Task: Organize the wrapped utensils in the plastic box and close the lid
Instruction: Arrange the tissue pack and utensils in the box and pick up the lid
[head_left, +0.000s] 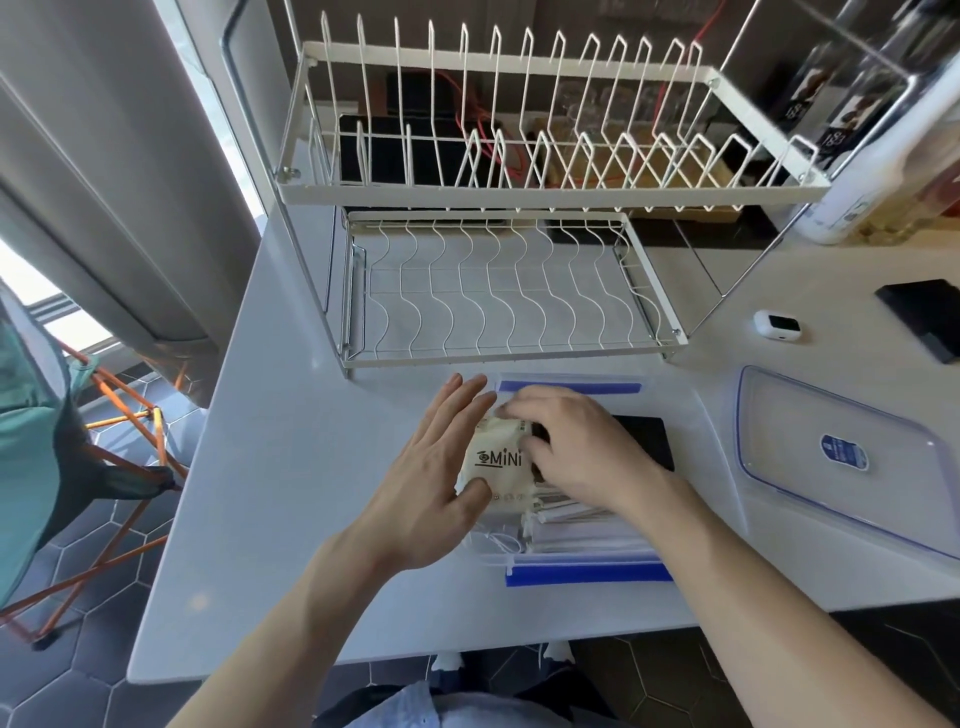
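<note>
A clear plastic box (587, 571) with blue clip flaps sits open on the white counter in front of me. Inside lie several wrapped utensils (582, 530) and a black flat item (647, 439). A cream packet printed "MINI" (498, 462) rests at the box's left side. My left hand (431, 483) presses against that packet, thumb at its lower edge and fingers spread along its left side. My right hand (582, 447) reaches over the box, fingertips pinching the packet's top right. The clear lid (831, 457) with blue trim lies apart on the counter to the right.
A white two-tier wire dish rack (498, 280) stands right behind the box. A small white device (777, 326) and a black flat object (930, 317) lie at the right. A white bottle (862, 187) stands at the back right. The counter's front edge is near my body.
</note>
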